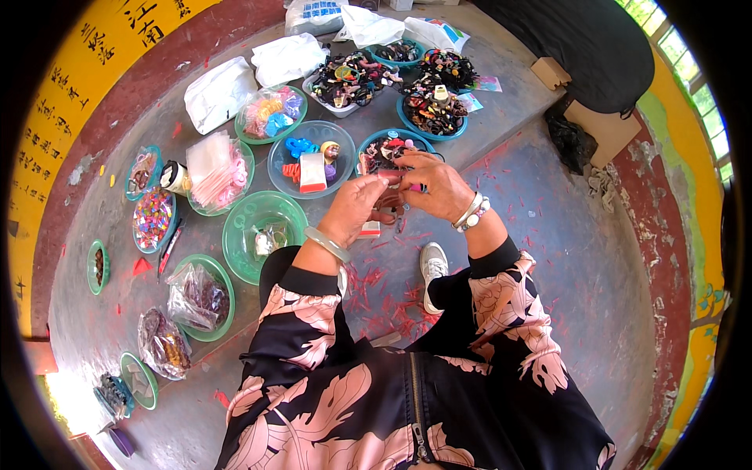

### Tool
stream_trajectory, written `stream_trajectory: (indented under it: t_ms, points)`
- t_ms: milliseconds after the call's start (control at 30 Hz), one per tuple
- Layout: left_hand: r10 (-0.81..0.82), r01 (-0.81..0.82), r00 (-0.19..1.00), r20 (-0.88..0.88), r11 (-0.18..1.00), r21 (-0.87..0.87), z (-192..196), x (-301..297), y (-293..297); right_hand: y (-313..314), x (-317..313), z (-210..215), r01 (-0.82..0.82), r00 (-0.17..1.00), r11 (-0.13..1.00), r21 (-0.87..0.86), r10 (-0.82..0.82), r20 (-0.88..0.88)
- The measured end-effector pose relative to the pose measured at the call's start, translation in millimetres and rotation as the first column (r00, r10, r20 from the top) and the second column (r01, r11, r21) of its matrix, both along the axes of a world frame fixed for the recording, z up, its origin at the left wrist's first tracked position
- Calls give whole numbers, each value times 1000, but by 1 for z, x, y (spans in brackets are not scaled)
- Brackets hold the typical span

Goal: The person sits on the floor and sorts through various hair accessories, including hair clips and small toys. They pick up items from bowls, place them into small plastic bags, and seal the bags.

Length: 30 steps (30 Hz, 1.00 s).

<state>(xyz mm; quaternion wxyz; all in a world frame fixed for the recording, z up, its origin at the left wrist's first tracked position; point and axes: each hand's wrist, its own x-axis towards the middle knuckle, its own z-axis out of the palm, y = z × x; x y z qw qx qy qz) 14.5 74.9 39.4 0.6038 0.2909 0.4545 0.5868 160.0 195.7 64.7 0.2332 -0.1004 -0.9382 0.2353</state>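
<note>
My left hand point(354, 205) and my right hand point(435, 185) meet in front of me, fingertips together on a small dark hair accessory point(398, 196) with a pink bit showing. Both hands pinch it; its exact shape is hidden by my fingers. A pale bangle circles my left wrist and a beaded bracelet my right. Just beyond the hands sits a blue bowl point(374, 141) of dark hair clips. A clear bowl point(291, 174) with blue and orange clips and a small packet lies to the left of it.
Several green and blue bowls of beads, clips and bags spread over the grey floor to my left, among them an almost bare green bowl point(249, 219). White plastic bags point(221, 94) lie at the back. Cardboard boxes point(599, 125) stand far right. Red scraps litter the floor by my shoe point(432, 266).
</note>
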Motion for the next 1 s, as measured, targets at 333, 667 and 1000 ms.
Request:
stream_trajectory:
  t_ms: [333, 667, 1000]
  points:
    - [71, -71, 997, 1, 997, 35, -6, -2, 4, -2, -2, 1, 167, 984, 918, -359, -177, 3]
    - [144, -155, 983, 113, 983, 96, 1, -2, 2, 8, -5, -12, 97, 969, 478, -873, -245, -27]
    - [178, -193, 970, 164, 977, 86, 1, -1, 3, 4, -9, -16, 159, 951, 424, -892, -309, 22]
